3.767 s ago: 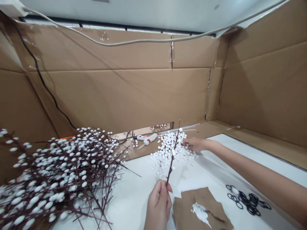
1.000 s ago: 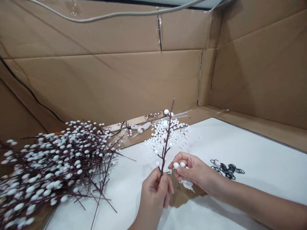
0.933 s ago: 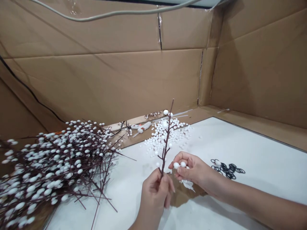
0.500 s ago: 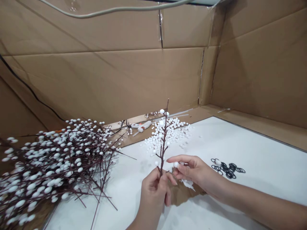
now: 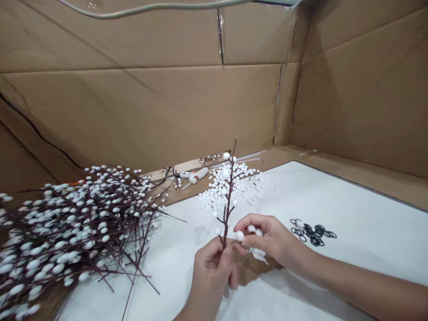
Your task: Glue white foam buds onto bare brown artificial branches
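Observation:
My left hand (image 5: pixel 216 263) is closed round the lower stem of a brown artificial berry branch (image 5: pixel 229 196), which stands upright with several bare twigs and some white balls on it. Between the thumb and fingers of my right hand (image 5: pixel 267 236) is a white foam ball (image 5: pixel 240 236), at the tip of a low twig on the branch's right side. More white balls (image 5: pixel 254 230) sit in the curl of that hand. Whether the twig has entered the ball, I cannot tell. A scrap of white material (image 5: pixel 259 255) shows under the right hand.
Berry branches (image 5: pixel 83 223) lie heaped at the left. Loose white balls (image 5: pixel 214 196) are scattered behind the held branch, near a white glue gun (image 5: pixel 197 175). Black rings (image 5: pixel 314 234) lie to the right on the white board (image 5: pixel 368 223). Cardboard walls (image 5: pixel 140 111) stand behind.
My right hand has moved slightly left and down, bringing the pinched ball to the low right twig. My left hand keeps its hold on the branch. The view has shifted a little.

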Action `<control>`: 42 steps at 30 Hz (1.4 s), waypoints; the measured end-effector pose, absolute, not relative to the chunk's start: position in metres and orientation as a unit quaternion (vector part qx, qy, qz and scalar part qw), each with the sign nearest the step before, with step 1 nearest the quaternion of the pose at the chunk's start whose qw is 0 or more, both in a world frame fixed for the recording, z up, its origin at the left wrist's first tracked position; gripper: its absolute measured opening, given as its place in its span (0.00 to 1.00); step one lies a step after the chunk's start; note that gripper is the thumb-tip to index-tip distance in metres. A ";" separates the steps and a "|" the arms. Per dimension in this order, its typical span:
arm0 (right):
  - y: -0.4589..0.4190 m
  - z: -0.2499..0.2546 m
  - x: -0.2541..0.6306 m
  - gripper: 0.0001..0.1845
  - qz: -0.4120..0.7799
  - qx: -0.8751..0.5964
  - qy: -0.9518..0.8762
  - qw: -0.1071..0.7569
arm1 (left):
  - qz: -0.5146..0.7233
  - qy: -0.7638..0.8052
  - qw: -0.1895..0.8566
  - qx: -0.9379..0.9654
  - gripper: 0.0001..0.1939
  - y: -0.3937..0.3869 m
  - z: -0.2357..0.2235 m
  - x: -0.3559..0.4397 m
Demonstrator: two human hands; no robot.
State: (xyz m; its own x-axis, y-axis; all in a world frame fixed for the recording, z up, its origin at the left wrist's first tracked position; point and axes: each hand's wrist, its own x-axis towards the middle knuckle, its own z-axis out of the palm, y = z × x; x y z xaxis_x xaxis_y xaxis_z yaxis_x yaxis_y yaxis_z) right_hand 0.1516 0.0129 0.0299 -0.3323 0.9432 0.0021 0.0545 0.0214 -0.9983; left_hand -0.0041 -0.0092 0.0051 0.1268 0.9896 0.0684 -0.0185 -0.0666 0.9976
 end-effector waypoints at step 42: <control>0.003 0.032 0.154 0.06 0.505 -0.423 -0.638 0.399 | 0.463 0.434 0.499 0.590 0.18 -0.014 0.003 -0.006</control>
